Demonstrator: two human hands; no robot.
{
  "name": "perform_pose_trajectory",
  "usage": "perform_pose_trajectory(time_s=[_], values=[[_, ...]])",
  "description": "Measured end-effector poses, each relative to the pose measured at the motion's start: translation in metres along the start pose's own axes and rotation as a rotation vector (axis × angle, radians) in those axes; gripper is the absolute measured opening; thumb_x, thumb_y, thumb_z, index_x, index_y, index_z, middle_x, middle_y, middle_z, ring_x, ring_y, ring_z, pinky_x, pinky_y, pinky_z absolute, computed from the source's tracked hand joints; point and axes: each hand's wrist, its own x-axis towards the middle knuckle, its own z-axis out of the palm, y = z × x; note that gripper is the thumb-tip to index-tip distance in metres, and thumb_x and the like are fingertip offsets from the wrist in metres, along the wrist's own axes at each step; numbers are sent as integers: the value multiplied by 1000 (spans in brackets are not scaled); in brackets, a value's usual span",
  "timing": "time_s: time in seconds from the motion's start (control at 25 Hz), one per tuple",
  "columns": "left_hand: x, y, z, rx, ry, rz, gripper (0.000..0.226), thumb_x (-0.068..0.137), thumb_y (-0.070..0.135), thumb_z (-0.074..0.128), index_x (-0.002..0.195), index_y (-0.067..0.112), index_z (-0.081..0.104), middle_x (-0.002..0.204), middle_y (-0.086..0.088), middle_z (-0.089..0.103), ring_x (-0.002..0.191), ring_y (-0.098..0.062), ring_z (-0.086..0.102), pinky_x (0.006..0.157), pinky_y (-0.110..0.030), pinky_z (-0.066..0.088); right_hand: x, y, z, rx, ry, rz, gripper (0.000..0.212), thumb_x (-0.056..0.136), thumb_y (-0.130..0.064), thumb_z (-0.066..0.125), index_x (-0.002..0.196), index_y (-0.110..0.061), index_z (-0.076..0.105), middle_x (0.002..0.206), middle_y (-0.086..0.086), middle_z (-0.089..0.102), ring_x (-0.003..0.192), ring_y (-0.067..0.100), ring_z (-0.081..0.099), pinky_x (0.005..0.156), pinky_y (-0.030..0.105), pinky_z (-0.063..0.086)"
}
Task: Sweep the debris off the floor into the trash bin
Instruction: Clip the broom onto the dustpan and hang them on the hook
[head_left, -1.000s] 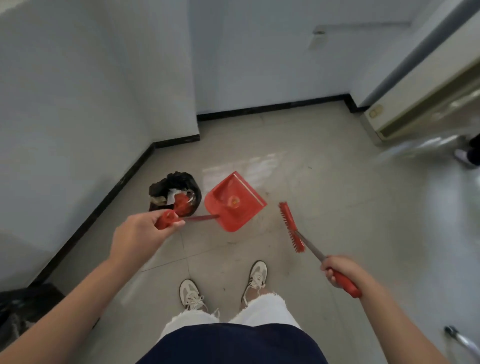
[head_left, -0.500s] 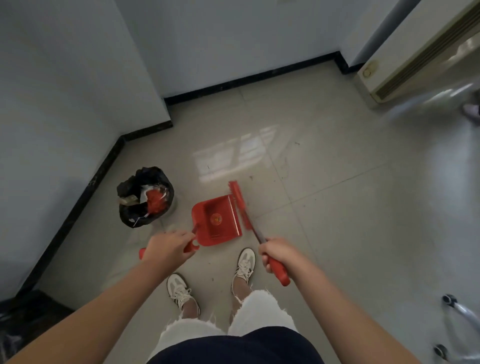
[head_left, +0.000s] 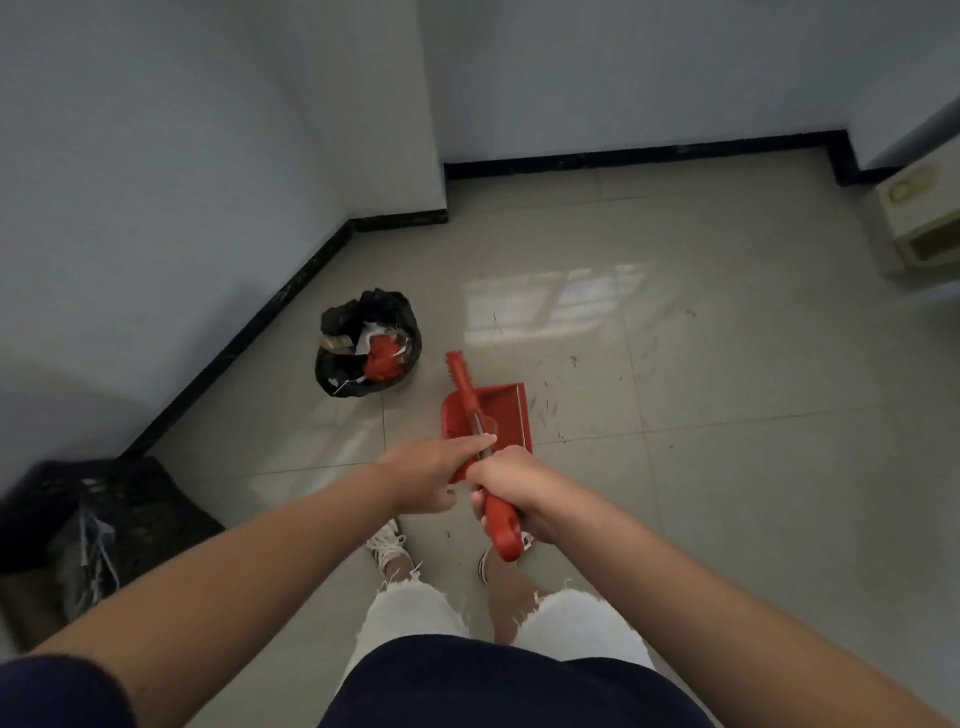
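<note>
Trash bin (head_left: 340, 364) near dustpan (head_left: 508, 413), right hand (head_left: 519, 483) clasping brush (head_left: 464, 382) handle, left hand (head_left: 431, 467) grip unclear

White walls (head_left: 182, 156), black baseboard (head_left: 623, 156), glossy beige tile floor (head_left: 727, 493), bright window reflection (head_left: 550, 301) on it, cream unit (head_left: 919, 218) at right, dark crate (head_left: 104, 509) at left.

The person is standing in a bare indoor room, home or office not being clear: a glossy beige tiled floor (head_left: 727, 493) is reflecting window light, white walls (head_left: 156, 156) are meeting black skirting (head_left: 234, 343), and a bag-lined bin (head_left: 332, 371) is sitting by the wall.
</note>
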Motion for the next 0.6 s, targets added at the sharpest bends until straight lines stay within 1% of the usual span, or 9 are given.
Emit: perform_pose_trajectory(time_s=[0.08,0.16,0.24,0.28,0.36,0.4,0.48,0.52,0.6], values=[[-1,-7,5,-5,63,5,76,83,17,61,153,35,36,147,11,53,126,-20,58,92,-29,48,-11,-3,4,-33,-42,16,15,85,0,42,83,-13,47,56,2,50,46,10,48,42,24,40],[-3,-15,4,-10,69,13,71,82,10,55,146,37,45,138,11,60,122,-18,59,89,-29,49,-19,-2,6,-101,-61,35,13,83,1,44,86,-12,48,53,1,50,41,9,48,40,20,40],[-5,-17,-1,-29,59,9,64,81,6,52,138,37,50,129,10,64,115,-20,61,85,-35,51,-18,-7,9,-122,-69,35,13,82,3,44,85,-10,46,49,1,49,34,8,47,36,16,39],[-4,-17,-5,-24,64,10,60,82,6,52,133,37,52,124,11,65,111,-20,61,82,-35,50,-17,-11,10,-97,-63,35,13,82,4,44,83,-9,45,48,1,48,33,8,46,35,15,38],[-4,-13,-10,-11,111,25,53,81,6,53,125,37,55,115,15,66,101,-17,56,77,-31,41,-18,-22,11,-57,-53,48,14,82,6,43,82,-8,44,51,2,46,32,7,46,34,15,37],[-4,-12,-10,0,138,37,51,81,7,54,121,38,55,114,17,65,95,-15,51,78,-30,37,-19,-25,13,-83,-49,51,14,82,6,43,81,-8,44,53,2,46,31,6,46,33,14,37],[-4,-12,-3,44,165,36,46,80,10,56,116,40,53,115,21,62,90,-11,42,82,-30,34,-23,-25,15,-203,-26,54,13,82,4,44,81,-8,45,51,2,46,31,7,46,32,14,37],[-4,-13,1,68,179,30,43,81,13,57,114,41,51,114,21,61,90,-11,41,83,-31,34,-25,-26,18,-253,-23,57,12,82,3,45,82,-9,45,49,2,46,30,7,46,33,13,37],[-3,-16,6,90,205,30,38,82,20,59,113,40,50,112,21,59,95,-13,46,82,-31,34,-26,-28,24,-288,-35,67,12,83,3,44,82,-8,45,48,1,47,29,6,46,33,13,36]])
